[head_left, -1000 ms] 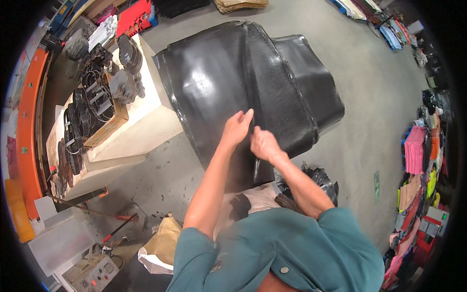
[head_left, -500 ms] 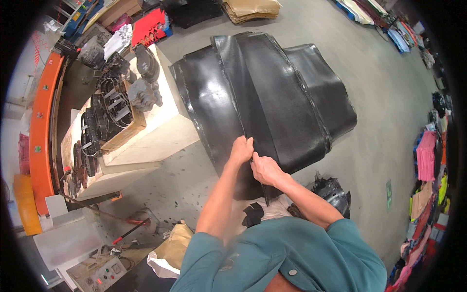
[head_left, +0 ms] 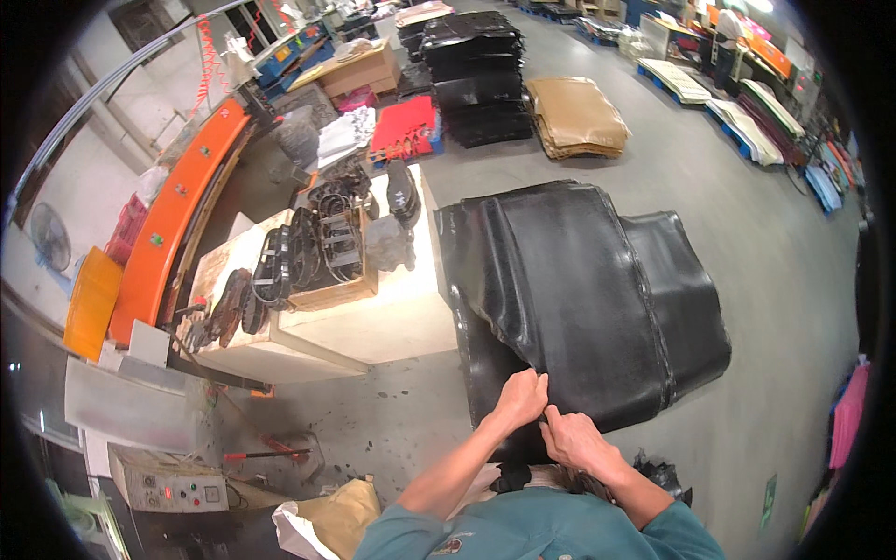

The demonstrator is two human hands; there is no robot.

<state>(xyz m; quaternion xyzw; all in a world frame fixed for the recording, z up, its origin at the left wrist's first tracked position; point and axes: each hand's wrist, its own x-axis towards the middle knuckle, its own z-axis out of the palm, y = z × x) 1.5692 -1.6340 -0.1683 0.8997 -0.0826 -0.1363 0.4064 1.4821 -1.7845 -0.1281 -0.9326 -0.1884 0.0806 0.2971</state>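
Large black glossy rubber sheets (head_left: 597, 289) lie layered in front of me, with a wavy, folded flap across the top. My left hand (head_left: 521, 398) is closed on the near edge of the upper rubber sheet, pulling it into a crease. Just right of it and slightly nearer, my right hand (head_left: 577, 439) is closed close to the same edge. What the right fingers hold is hidden. Both hands are low and near my body.
A white bench (head_left: 373, 322) at the left carries a wooden box (head_left: 336, 287) of dark sole-shaped molds. Farther back are a tall stack of black sheets (head_left: 476, 84), tan sheets (head_left: 579, 112) and red sheets (head_left: 406, 129). A control box (head_left: 173, 481) stands at lower left.
The view has tilted up, showing more of the far floor. Both hands have come nearer my body along the sheet's edge, and the upper flap's fold has shifted.
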